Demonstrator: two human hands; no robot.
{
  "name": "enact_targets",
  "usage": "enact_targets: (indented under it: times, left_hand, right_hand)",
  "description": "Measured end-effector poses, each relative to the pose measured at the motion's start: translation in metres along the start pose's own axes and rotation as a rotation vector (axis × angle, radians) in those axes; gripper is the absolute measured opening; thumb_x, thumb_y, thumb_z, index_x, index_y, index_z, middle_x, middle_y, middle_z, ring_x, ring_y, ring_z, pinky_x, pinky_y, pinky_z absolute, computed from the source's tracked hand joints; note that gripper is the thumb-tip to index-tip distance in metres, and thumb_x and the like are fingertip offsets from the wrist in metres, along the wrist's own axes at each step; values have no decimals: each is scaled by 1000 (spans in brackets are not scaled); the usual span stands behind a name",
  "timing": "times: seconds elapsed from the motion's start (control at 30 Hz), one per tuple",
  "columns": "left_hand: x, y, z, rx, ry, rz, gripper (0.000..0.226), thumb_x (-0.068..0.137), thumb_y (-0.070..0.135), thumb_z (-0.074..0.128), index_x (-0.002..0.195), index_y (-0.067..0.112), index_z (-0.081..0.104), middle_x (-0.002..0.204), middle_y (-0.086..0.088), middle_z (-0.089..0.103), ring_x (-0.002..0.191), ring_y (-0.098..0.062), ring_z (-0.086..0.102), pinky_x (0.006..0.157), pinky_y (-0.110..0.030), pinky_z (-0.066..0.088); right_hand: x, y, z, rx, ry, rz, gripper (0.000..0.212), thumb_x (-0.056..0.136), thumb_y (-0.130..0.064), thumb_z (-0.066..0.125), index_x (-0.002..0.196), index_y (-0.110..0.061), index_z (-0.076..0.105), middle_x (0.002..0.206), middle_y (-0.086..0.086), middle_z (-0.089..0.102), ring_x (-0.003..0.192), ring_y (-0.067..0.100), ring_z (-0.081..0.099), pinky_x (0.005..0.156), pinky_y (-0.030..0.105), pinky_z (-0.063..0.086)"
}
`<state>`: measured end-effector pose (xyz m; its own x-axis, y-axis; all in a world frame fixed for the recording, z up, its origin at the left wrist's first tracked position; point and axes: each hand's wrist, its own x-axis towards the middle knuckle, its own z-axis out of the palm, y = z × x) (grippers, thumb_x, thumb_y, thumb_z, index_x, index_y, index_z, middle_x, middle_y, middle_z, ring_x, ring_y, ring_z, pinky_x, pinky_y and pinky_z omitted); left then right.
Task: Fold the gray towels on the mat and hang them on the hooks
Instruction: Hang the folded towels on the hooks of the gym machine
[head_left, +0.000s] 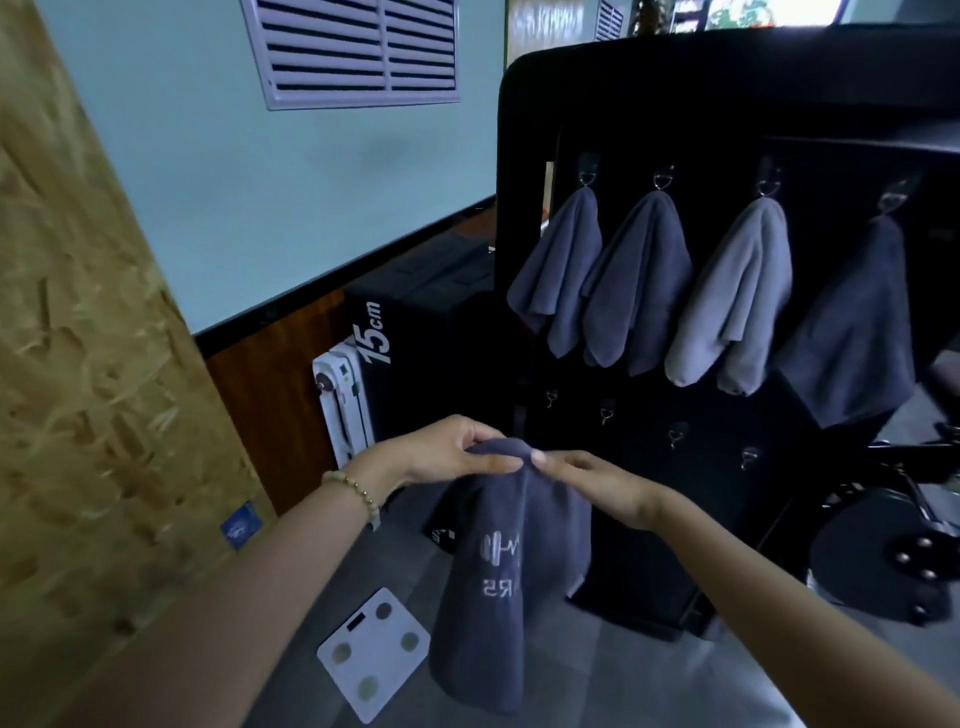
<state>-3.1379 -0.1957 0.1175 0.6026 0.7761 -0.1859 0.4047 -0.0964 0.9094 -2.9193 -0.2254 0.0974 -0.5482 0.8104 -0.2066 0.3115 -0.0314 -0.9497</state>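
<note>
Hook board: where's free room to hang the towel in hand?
Top row crowded: all four upper hooks carry hung towels, the left three packed side by side. Free: four bare lower hooks, bordered above by the towel hems. The leftmost two sit nearest the held towel.

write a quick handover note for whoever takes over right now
Left hand pinches the top of the dark gray towel; right hand pinches it alongside.
It hangs folded from both hands before the black rack.
Done: four towels hang on the upper hooks.
Left: hang this one; the four lower hooks are free. The mat is out of view.
</note>
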Motion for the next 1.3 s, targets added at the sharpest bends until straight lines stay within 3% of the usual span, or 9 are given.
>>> enact_targets:
  times: [0.13,0.27,0.4,0.6,0.87,0.97,1.13,1.23,1.3]
  left_hand:
    - [17,-10,-17,13,28,-8,27,87,23,67,107,4,68,104,-13,71,100,-23,68,86,-29,55]
    - [56,-24,-21,-55,98,39,27,85,26,68,101,8,57,88,-13,71,81,-23,68,71,-28,53]
    - [105,-50,-22,-176,68,47,24,84,30,65,102,19,53,94,-13,70,87,-19,66,78,-27,52]
    - [193,-105,-37,-118,8,3,12,77,39,66,84,38,75,94,14,73,97,3,63,85,-12,45]
    - [326,-195,-81,281,103,261,29,72,48,71,101,42,72,96,29,68,96,9,62,85,-8,44]
    - [377,-228,-84,346,113,325,37,80,32,71,117,26,68,89,30,61,93,8,59,77,-2,40]
    - [430,-262,-85,459,58,500,42,87,12,64,128,18,54,98,12,60,97,4,55,89,-5,40]
    - [449,-280,-90,667,185,609,38,88,26,62,125,25,61,92,28,48,93,10,49,85,-5,40]
    - [459,-291,-86,558,161,611,38,88,14,63,126,15,60,92,27,48,95,8,51,88,-3,39]
  right_hand:
    - [11,19,-14,122,-2,-15,41,89,-43,61,116,-14,66,113,13,69,107,27,65,95,37,51]
    - [31,42,-38,280,97,-75,30,90,-39,60,109,-18,68,101,11,71,92,22,69,77,27,54]
    - [60,70,-76,431,159,-73,27,81,-42,68,86,-16,64,78,2,64,70,11,62,63,21,51]
    - [126,137,-135,573,273,-45,20,83,-28,62,98,-23,74,93,-1,71,85,11,67,73,22,53]
    - [231,207,-190,-62,490,-220,13,71,-31,75,84,-30,78,89,-11,75,87,0,69,77,8,47]
    - [260,241,-202,-177,654,-244,21,69,-35,74,90,-35,75,93,-19,73,92,-2,68,80,7,47]
    - [292,286,-200,-457,947,-245,25,72,-51,65,95,-43,70,93,-27,70,94,-12,63,84,6,45]
    - [311,297,-202,-700,1059,-166,40,76,-59,54,104,-37,72,99,-14,73,94,-1,66,86,19,51]
    - [321,305,-203,-760,1136,-142,45,79,-59,50,106,-31,73,98,-5,74,91,12,69,82,35,55]
